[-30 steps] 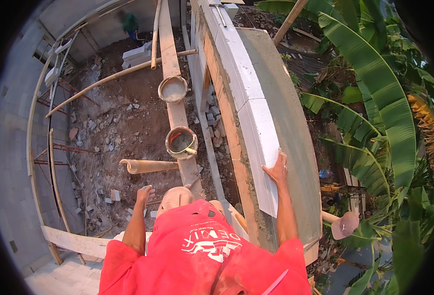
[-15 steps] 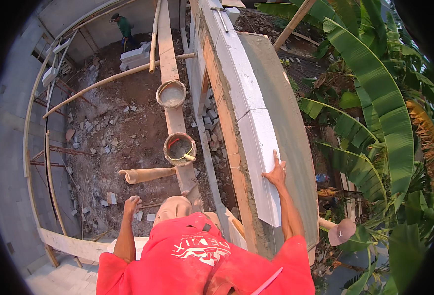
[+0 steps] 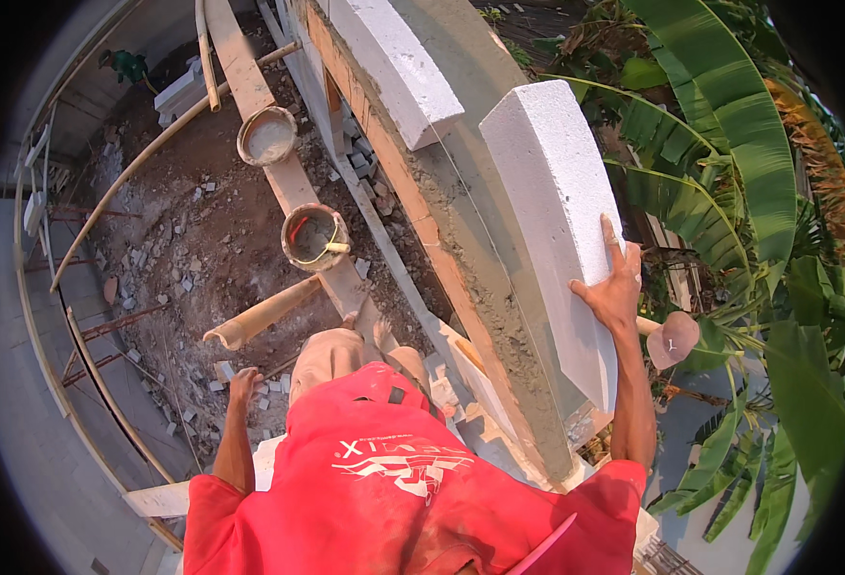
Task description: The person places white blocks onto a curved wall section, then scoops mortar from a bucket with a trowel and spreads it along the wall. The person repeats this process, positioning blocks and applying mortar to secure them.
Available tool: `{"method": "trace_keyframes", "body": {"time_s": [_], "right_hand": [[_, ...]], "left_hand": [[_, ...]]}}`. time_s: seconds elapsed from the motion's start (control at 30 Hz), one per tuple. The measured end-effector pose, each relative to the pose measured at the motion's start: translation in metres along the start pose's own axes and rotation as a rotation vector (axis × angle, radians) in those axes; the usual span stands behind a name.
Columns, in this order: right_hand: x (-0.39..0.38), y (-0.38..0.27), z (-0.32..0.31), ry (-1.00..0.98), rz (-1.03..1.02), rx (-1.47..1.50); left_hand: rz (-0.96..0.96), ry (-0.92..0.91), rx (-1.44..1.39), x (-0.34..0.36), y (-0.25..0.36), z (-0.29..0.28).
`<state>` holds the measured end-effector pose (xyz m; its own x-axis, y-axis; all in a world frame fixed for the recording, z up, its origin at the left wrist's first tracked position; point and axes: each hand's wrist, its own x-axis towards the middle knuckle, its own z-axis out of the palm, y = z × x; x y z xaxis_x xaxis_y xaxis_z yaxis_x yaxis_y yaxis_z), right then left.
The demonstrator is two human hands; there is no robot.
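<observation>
My right hand [image 3: 609,283] grips a long white aerated concrete block [image 3: 557,211] near its lower right end, thumb on one face and fingers spread over the other. The block stands at the outer side of the wall top [image 3: 475,225], which is coated in wet grey mortar. Whether it rests there or is lifted, I cannot tell. Another white block [image 3: 403,72] sits farther along the wall, apart from the held one. A thin string line [image 3: 488,230] runs along the mortar. My left hand [image 3: 243,385] hangs at my left side, fingers curled, with nothing visible in it.
Two mortar buckets [image 3: 269,137] stand on a narrow scaffold plank [image 3: 242,72]; the nearer bucket [image 3: 313,237] holds a yellow-handled tool. Bamboo poles [image 3: 145,182] cross above rubble-strewn ground. A person in green [image 3: 127,65] is at far left. Banana leaves [image 3: 729,134] crowd the right side.
My right hand has moved the near block off the row toward the right, leaving a gap with exposed mortar. My view has shifted toward the near right. The left hand stays low.
</observation>
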<state>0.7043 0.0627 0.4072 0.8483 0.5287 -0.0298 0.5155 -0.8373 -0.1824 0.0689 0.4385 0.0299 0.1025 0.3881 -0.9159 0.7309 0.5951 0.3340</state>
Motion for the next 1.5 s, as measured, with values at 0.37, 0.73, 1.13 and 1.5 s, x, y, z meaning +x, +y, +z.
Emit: {"method": "trace_keyframes", "body": {"time_s": [0.37, 0.73, 1.13, 1.5], "right_hand": [[-0.211, -0.070, -0.108, 0.040, 0.387, 0.126], [-0.386, -0.180, -0.019, -0.249, 1.211, 0.329], [-0.540, -0.184, 0.226, -0.122, 2.047, 0.706], [-0.653, -0.047, 0.537, 0.335, 2.447, 0.859]], "left_hand": [[0.212, -0.399, 0.379, 0.036, 0.206, 0.169], [0.139, -0.441, 1.222, 0.109, 0.309, 0.249], [0.299, -0.455, 1.574, 0.042, 0.325, 0.382], [0.458, -0.143, 1.753, -0.012, 0.331, 0.384]]}}
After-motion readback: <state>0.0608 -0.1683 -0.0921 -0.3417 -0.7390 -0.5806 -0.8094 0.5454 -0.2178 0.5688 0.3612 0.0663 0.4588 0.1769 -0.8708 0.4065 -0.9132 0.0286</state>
